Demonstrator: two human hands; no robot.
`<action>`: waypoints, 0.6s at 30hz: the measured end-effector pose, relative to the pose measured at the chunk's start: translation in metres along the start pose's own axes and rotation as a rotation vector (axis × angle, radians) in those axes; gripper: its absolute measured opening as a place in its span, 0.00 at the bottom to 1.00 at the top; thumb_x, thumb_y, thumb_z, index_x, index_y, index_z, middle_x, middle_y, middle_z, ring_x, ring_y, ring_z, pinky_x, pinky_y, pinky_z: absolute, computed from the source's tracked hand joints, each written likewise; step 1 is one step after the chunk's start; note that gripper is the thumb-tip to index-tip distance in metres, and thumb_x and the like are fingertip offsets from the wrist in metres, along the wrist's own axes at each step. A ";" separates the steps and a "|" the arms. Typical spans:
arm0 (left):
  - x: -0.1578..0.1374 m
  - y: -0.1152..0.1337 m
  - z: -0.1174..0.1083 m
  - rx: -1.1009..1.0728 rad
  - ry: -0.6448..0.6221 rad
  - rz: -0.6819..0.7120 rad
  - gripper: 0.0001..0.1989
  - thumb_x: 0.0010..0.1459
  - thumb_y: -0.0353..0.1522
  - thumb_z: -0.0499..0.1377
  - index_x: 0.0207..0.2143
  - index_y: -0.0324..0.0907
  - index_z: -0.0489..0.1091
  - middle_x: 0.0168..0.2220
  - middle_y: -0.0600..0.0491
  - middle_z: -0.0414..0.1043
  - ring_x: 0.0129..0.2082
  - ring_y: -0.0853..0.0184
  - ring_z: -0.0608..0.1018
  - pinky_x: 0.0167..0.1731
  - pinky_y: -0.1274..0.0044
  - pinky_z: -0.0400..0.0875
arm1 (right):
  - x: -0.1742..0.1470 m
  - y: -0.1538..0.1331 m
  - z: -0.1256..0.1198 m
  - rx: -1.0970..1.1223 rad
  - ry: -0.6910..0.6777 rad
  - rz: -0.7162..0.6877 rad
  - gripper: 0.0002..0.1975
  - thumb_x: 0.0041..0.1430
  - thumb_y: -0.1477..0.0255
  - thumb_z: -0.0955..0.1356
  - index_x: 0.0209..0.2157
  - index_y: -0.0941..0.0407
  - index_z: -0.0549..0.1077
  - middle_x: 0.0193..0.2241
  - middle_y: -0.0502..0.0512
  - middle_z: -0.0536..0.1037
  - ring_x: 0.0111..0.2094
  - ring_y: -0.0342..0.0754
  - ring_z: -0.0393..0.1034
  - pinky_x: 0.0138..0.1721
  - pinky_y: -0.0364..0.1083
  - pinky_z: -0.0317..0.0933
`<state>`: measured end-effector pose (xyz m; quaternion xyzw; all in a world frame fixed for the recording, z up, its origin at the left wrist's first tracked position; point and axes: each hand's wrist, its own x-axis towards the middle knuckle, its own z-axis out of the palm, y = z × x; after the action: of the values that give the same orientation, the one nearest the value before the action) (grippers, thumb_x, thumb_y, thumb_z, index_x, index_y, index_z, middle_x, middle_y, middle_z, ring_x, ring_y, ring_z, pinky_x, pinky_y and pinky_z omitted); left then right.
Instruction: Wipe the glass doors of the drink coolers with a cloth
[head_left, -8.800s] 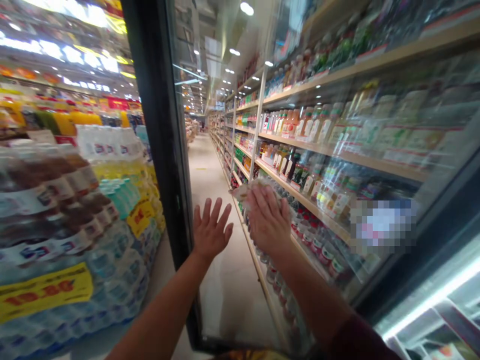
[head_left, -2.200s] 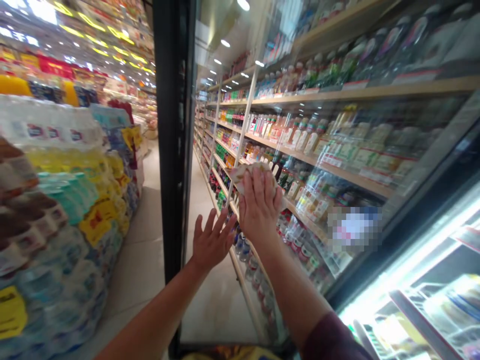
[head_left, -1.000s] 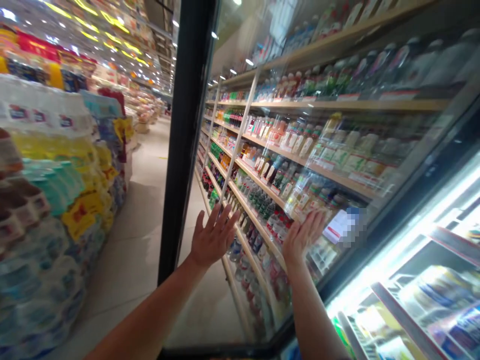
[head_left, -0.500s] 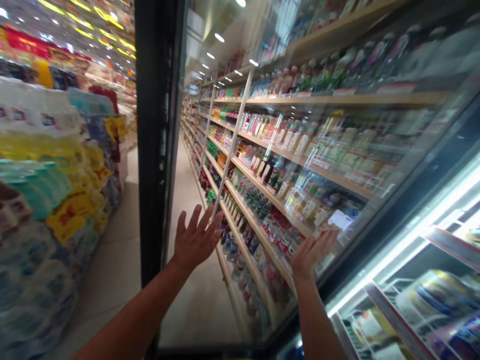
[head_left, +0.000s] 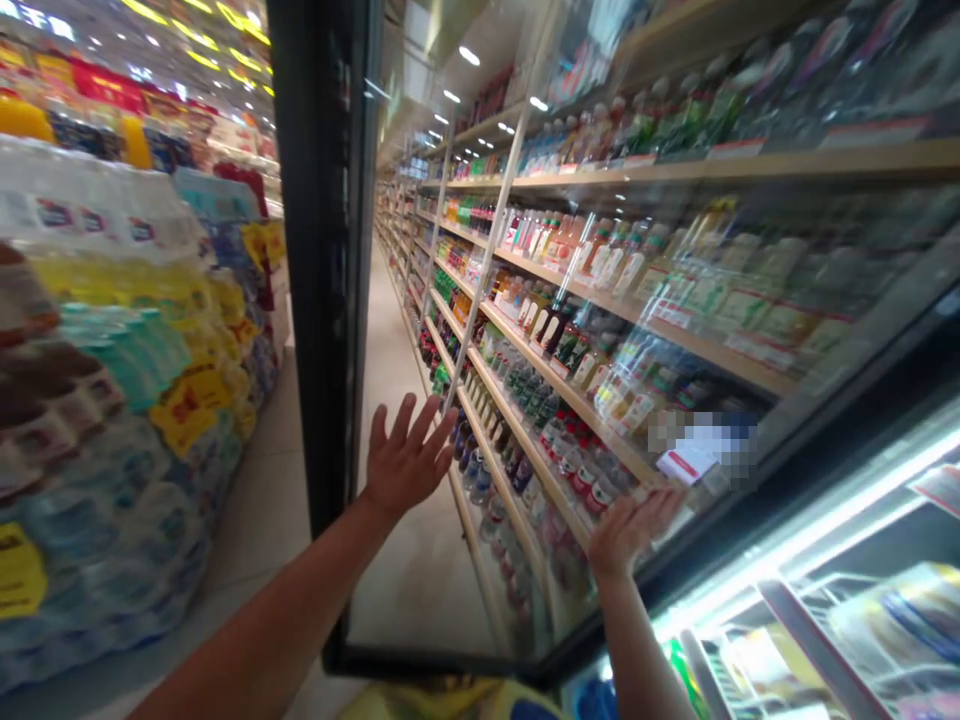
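Got left hand (head_left: 409, 455) spread open at tall black-framed clear glass door (head_left: 577, 270), straight ahead. Have right hand (head_left: 626, 530) bent near lower right edge; can't tell if gripping. Can't read red print on yellow card sign (head_left: 191, 400) or white rectangular label with red strip (head_left: 690, 452). See pale floor tiles (head_left: 270, 470), light wooden shelves (head_left: 750, 165) in glass, stacked plastic bottles (head_left: 97, 215) left.

Tall glass door (head_left: 525, 340) is standing open, black frame (head_left: 319, 300) edging clear pane, pale glare (head_left: 581, 250) streaking right half.
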<state>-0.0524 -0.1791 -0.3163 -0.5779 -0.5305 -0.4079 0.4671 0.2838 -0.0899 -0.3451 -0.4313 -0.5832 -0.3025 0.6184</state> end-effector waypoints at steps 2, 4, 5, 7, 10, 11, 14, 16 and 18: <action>0.000 0.001 -0.001 0.004 -0.022 -0.003 0.26 0.68 0.38 0.54 0.66 0.51 0.58 0.67 0.50 0.60 0.72 0.56 0.48 0.70 0.57 0.38 | -0.001 -0.008 -0.003 0.017 -0.040 0.007 0.34 0.71 0.70 0.58 0.73 0.54 0.39 0.72 0.70 0.45 0.72 0.66 0.39 0.64 0.77 0.47; 0.001 0.002 -0.002 0.021 -0.050 -0.004 0.24 0.68 0.38 0.53 0.65 0.51 0.59 0.67 0.50 0.59 0.72 0.56 0.47 0.70 0.57 0.38 | 0.021 -0.018 -0.001 0.032 -0.058 0.004 0.33 0.71 0.70 0.57 0.73 0.55 0.39 0.72 0.69 0.44 0.73 0.65 0.37 0.65 0.76 0.45; 0.002 0.003 -0.003 0.024 -0.051 -0.003 0.24 0.68 0.38 0.53 0.65 0.50 0.59 0.68 0.50 0.59 0.72 0.57 0.46 0.70 0.57 0.38 | 0.035 -0.025 0.001 0.037 -0.063 -0.012 0.32 0.71 0.69 0.56 0.72 0.56 0.40 0.72 0.69 0.44 0.73 0.65 0.37 0.66 0.75 0.45; 0.004 0.004 -0.004 0.005 -0.034 0.004 0.24 0.68 0.38 0.53 0.65 0.48 0.59 0.68 0.49 0.57 0.73 0.58 0.44 0.70 0.57 0.37 | 0.053 -0.042 0.009 0.030 -0.091 -0.066 0.33 0.71 0.68 0.56 0.72 0.58 0.41 0.71 0.70 0.46 0.73 0.65 0.37 0.65 0.74 0.45; 0.005 0.006 -0.006 -0.008 -0.007 0.012 0.25 0.69 0.38 0.52 0.66 0.46 0.58 0.69 0.48 0.55 0.73 0.59 0.43 0.70 0.58 0.37 | 0.026 -0.071 0.016 -0.003 -0.197 -0.198 0.34 0.70 0.67 0.59 0.72 0.60 0.45 0.69 0.72 0.55 0.72 0.67 0.38 0.65 0.72 0.42; 0.005 0.006 -0.006 -0.003 -0.005 0.016 0.25 0.70 0.38 0.52 0.67 0.47 0.57 0.69 0.48 0.56 0.73 0.59 0.43 0.70 0.58 0.37 | 0.002 -0.079 0.015 0.006 -0.254 -0.262 0.34 0.69 0.67 0.61 0.71 0.60 0.48 0.67 0.72 0.59 0.72 0.66 0.40 0.66 0.71 0.41; 0.005 0.007 -0.006 0.016 -0.006 0.013 0.27 0.69 0.39 0.51 0.69 0.48 0.54 0.69 0.49 0.56 0.73 0.59 0.42 0.70 0.58 0.37 | -0.077 -0.093 0.004 0.194 -0.503 -0.525 0.27 0.66 0.73 0.61 0.66 0.51 0.64 0.58 0.61 0.74 0.66 0.55 0.57 0.67 0.58 0.43; 0.005 0.007 -0.007 0.028 -0.007 0.014 0.30 0.69 0.39 0.52 0.70 0.50 0.50 0.69 0.49 0.55 0.73 0.60 0.43 0.70 0.58 0.37 | -0.109 -0.096 -0.002 0.296 -0.647 -0.615 0.26 0.66 0.75 0.60 0.63 0.47 0.67 0.56 0.54 0.76 0.62 0.49 0.63 0.66 0.51 0.44; 0.005 0.007 -0.009 0.039 -0.001 0.020 0.32 0.68 0.39 0.52 0.71 0.50 0.46 0.69 0.49 0.54 0.73 0.60 0.44 0.70 0.58 0.38 | -0.114 -0.098 -0.002 0.330 -0.657 -0.620 0.26 0.66 0.75 0.60 0.64 0.47 0.66 0.56 0.51 0.77 0.60 0.47 0.65 0.66 0.49 0.42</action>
<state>-0.0445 -0.1870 -0.3105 -0.5741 -0.5330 -0.3923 0.4822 0.1829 -0.1503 -0.4396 -0.2058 -0.8892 -0.2235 0.3421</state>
